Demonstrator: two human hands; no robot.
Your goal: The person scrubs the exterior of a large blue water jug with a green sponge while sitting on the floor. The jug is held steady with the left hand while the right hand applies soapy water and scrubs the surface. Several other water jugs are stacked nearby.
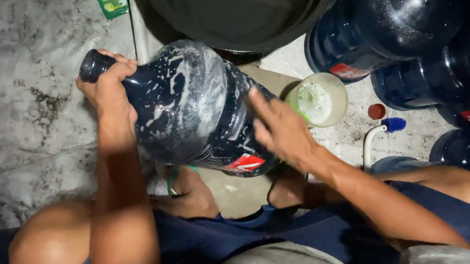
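We hold a soapy blue jug on its side between our hands. Our left hand is closed around its neck; our right hand lies flat and open on its base. Just beyond the right hand sits a cup, near it a brush.

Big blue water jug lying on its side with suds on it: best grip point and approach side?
Probably as now: left hand wraps the narrow neck from the camera's left, right hand flat on the wide base end. The jug lies sideways, and its soapy body looks too broad to close on; the neck is the only narrow part.
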